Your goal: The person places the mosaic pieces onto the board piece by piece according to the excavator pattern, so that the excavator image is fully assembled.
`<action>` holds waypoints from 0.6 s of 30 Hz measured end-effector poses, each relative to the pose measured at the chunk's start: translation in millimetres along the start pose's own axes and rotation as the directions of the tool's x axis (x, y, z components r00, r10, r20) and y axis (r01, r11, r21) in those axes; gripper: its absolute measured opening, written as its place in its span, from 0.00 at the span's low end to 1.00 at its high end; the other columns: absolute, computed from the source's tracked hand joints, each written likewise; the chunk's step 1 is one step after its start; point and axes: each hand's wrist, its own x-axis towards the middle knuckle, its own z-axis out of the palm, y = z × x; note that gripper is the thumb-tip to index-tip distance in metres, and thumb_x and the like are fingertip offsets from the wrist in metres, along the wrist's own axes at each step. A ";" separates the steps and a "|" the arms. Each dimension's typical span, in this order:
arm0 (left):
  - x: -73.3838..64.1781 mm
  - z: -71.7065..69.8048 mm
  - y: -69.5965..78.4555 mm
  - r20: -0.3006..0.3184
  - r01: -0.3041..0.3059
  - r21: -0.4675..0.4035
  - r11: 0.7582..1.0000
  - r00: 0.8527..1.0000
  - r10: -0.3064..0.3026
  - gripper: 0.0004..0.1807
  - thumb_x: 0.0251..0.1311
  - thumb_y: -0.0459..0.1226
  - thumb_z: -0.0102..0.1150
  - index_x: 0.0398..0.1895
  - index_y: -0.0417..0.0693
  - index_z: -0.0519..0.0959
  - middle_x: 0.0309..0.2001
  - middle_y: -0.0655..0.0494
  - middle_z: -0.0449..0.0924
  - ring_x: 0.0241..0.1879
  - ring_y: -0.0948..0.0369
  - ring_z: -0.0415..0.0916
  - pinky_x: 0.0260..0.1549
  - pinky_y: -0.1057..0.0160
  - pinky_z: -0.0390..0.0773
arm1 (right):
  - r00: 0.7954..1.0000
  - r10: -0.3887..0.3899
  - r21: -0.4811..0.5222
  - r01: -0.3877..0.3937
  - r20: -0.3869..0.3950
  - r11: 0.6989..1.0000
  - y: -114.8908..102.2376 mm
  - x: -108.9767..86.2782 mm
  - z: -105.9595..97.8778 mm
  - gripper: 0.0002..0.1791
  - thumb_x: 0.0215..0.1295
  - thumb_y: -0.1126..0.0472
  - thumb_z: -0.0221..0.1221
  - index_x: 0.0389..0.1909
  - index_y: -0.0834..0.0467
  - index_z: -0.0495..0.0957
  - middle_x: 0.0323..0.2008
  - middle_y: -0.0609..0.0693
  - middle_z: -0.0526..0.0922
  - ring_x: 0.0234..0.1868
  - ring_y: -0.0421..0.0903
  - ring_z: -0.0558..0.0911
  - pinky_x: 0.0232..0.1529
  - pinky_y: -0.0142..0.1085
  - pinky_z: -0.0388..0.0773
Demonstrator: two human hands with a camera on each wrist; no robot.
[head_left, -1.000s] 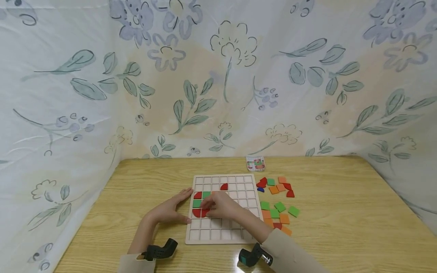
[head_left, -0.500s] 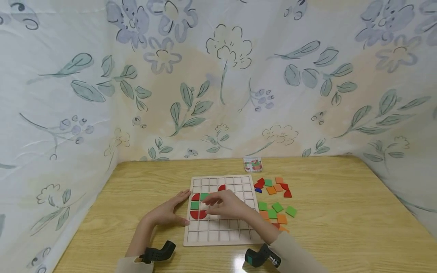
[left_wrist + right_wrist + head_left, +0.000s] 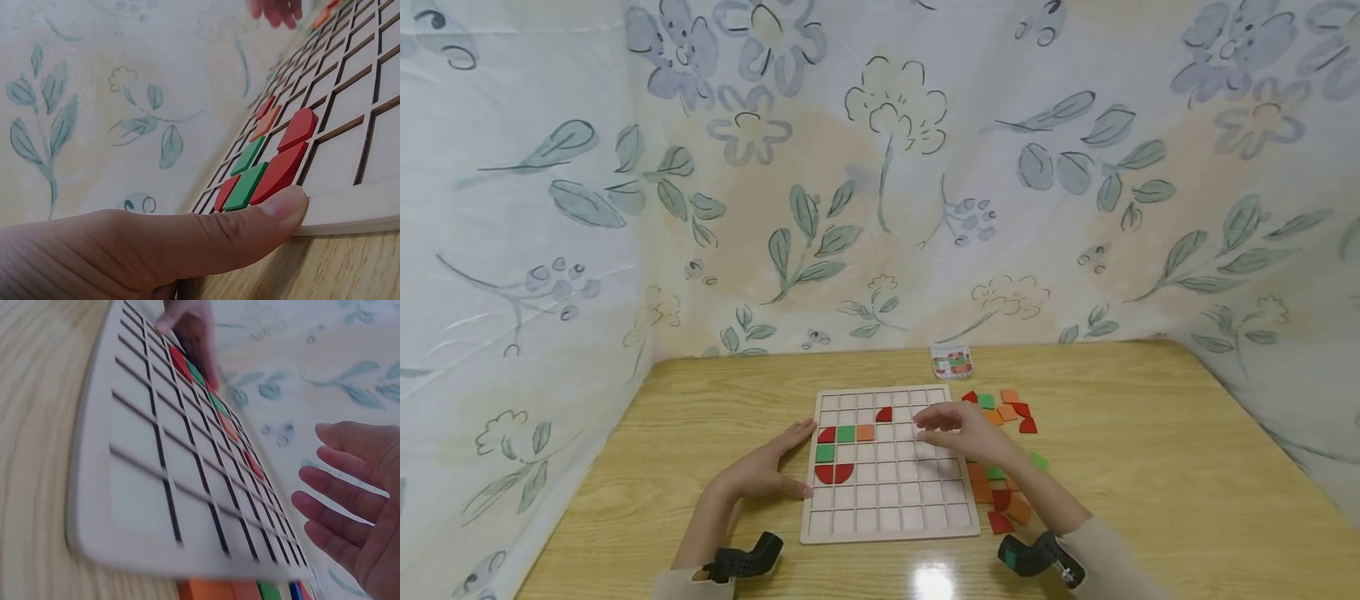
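A wooden grid board (image 3: pixel 891 496) lies on the table. On its left side sit red quarter-round tiles (image 3: pixel 844 473), two green square tiles (image 3: pixel 846 433) and an orange square tile (image 3: pixel 865 432). Farther back in the grid is another red quarter-round tile (image 3: pixel 884 414). My left hand (image 3: pixel 763 471) rests along the board's left edge, its thumb (image 3: pixel 284 203) touching the rim near the red tiles. Above the right part of the board hangs my right hand (image 3: pixel 966 429); in the right wrist view its fingers (image 3: pixel 340 487) are spread and loosely bent with nothing between them.
Loose red, green and orange tiles (image 3: pixel 1019 507) lie scattered along the board's right side, partly hidden by my right forearm. Behind the board a small card (image 3: pixel 951 363) printed with a coloured pattern lies near the patterned cloth backdrop (image 3: pixel 880 208).
My right hand has moved off the tiles at the board's left and swung right, toward the loose tiles. The orange tile now shows uncovered. My left hand stays at the board's edge.
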 end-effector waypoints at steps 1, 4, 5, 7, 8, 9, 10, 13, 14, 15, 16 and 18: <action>0.1 0.1 -0.4 0.000 0.001 0.001 1.000 1.000 -0.001 0.54 0.43 0.47 0.71 0.72 0.50 0.51 0.73 0.46 0.42 0.71 0.44 0.35 0.64 0.38 0.44 | 1.000 0.004 -0.004 -0.004 -0.009 1.000 2.7 -2.5 -4.7 0.19 0.60 0.53 0.60 0.48 0.60 0.79 0.44 0.54 0.82 0.44 0.45 0.80 0.46 0.32 0.76; 0.6 0.6 -1.4 0.003 0.000 -0.002 1.000 1.000 0.000 0.54 0.42 0.47 0.71 0.72 0.50 0.51 0.73 0.46 0.42 0.71 0.44 0.35 0.64 0.38 0.44 | 0.999 0.032 0.002 -0.032 -0.044 0.999 9.9 -11.1 -18.8 0.19 0.60 0.54 0.60 0.49 0.61 0.78 0.44 0.54 0.82 0.44 0.47 0.80 0.45 0.32 0.76; 0.7 0.6 -1.5 0.004 -0.001 -0.004 1.000 1.000 0.001 0.54 0.42 0.47 0.71 0.72 0.50 0.51 0.73 0.46 0.42 0.71 0.44 0.35 0.64 0.38 0.44 | 0.997 0.043 0.005 -0.043 -0.059 0.999 12.3 -14.1 -23.3 0.20 0.61 0.54 0.60 0.49 0.61 0.78 0.44 0.54 0.82 0.44 0.47 0.80 0.45 0.32 0.76; 0.9 0.7 -2.0 0.001 -0.002 -0.003 1.000 1.000 0.002 0.54 0.42 0.47 0.71 0.72 0.50 0.51 0.73 0.46 0.42 0.71 0.44 0.35 0.64 0.38 0.44 | 0.993 0.066 0.006 -0.065 -0.098 0.998 17.8 -20.0 -32.2 0.19 0.61 0.54 0.59 0.49 0.61 0.78 0.43 0.54 0.82 0.44 0.46 0.80 0.43 0.32 0.77; 1.0 0.7 -2.3 0.000 -0.002 -0.004 1.000 1.000 0.002 0.54 0.42 0.47 0.71 0.72 0.50 0.51 0.73 0.46 0.42 0.71 0.44 0.35 0.64 0.38 0.44 | 0.989 0.079 0.004 -0.079 -0.126 0.997 20.3 -22.8 -36.3 0.19 0.61 0.53 0.59 0.48 0.61 0.78 0.43 0.54 0.83 0.43 0.45 0.81 0.42 0.31 0.77; 1.0 0.6 -2.4 -0.002 -0.002 -0.002 1.000 1.000 0.002 0.54 0.42 0.47 0.71 0.72 0.50 0.51 0.73 0.46 0.42 0.71 0.44 0.35 0.64 0.38 0.44 | 0.985 0.086 -0.002 -0.087 -0.151 0.996 22.8 -25.3 -40.1 0.19 0.62 0.53 0.59 0.48 0.61 0.79 0.43 0.54 0.83 0.42 0.45 0.81 0.42 0.31 0.77; 1.1 0.6 -2.5 -0.005 0.000 0.001 1.000 1.000 0.000 0.54 0.42 0.47 0.71 0.72 0.51 0.51 0.73 0.47 0.42 0.71 0.44 0.35 0.64 0.38 0.44 | 0.981 0.090 -0.014 -0.093 -0.174 0.996 25.2 -27.9 -43.7 0.19 0.62 0.54 0.58 0.48 0.62 0.79 0.43 0.54 0.83 0.42 0.44 0.82 0.42 0.31 0.78; 1.5 0.6 -2.8 -0.009 0.001 0.009 1.000 1.000 -0.001 0.54 0.42 0.48 0.71 0.72 0.51 0.51 0.73 0.47 0.43 0.71 0.44 0.35 0.64 0.38 0.45 | 0.965 0.118 -0.043 -0.132 -0.235 0.990 30.9 -36.1 -52.5 0.17 0.62 0.54 0.58 0.47 0.61 0.79 0.43 0.53 0.83 0.41 0.42 0.82 0.41 0.30 0.78; 1.8 0.6 -2.8 -0.009 0.001 0.011 1.000 1.000 -0.001 0.54 0.41 0.48 0.71 0.72 0.51 0.51 0.73 0.47 0.43 0.71 0.44 0.35 0.64 0.38 0.45 | 0.961 0.129 -0.043 -0.144 -0.246 0.989 32.2 -38.8 -54.7 0.17 0.62 0.54 0.58 0.47 0.61 0.79 0.44 0.53 0.83 0.41 0.42 0.82 0.42 0.30 0.78; 2.1 0.7 -2.7 -0.009 0.002 0.015 1.000 1.000 -0.002 0.54 0.41 0.48 0.71 0.72 0.51 0.52 0.73 0.47 0.43 0.71 0.45 0.36 0.64 0.39 0.45 | 0.960 0.130 -0.046 -0.145 -0.248 0.988 33.8 -41.4 -56.5 0.17 0.62 0.55 0.59 0.47 0.61 0.79 0.44 0.54 0.83 0.42 0.43 0.82 0.42 0.30 0.78; 2.4 0.8 -2.4 -0.010 0.004 0.018 1.000 1.000 -0.004 0.54 0.41 0.48 0.71 0.72 0.51 0.52 0.73 0.48 0.43 0.71 0.45 0.36 0.64 0.39 0.45 | 0.958 0.141 -0.042 -0.157 -0.250 0.987 35.3 -43.9 -58.0 0.17 0.61 0.55 0.59 0.47 0.62 0.79 0.44 0.54 0.83 0.42 0.44 0.82 0.42 0.30 0.78; 2.9 0.9 -1.4 -0.009 0.007 0.022 1.000 1.000 -0.007 0.54 0.41 0.48 0.71 0.72 0.51 0.52 0.73 0.48 0.43 0.71 0.45 0.36 0.64 0.39 0.45 | 0.958 0.153 -0.038 -0.167 -0.243 0.985 37.8 -48.1 -60.1 0.18 0.61 0.55 0.60 0.47 0.63 0.79 0.44 0.55 0.82 0.43 0.46 0.82 0.43 0.31 0.78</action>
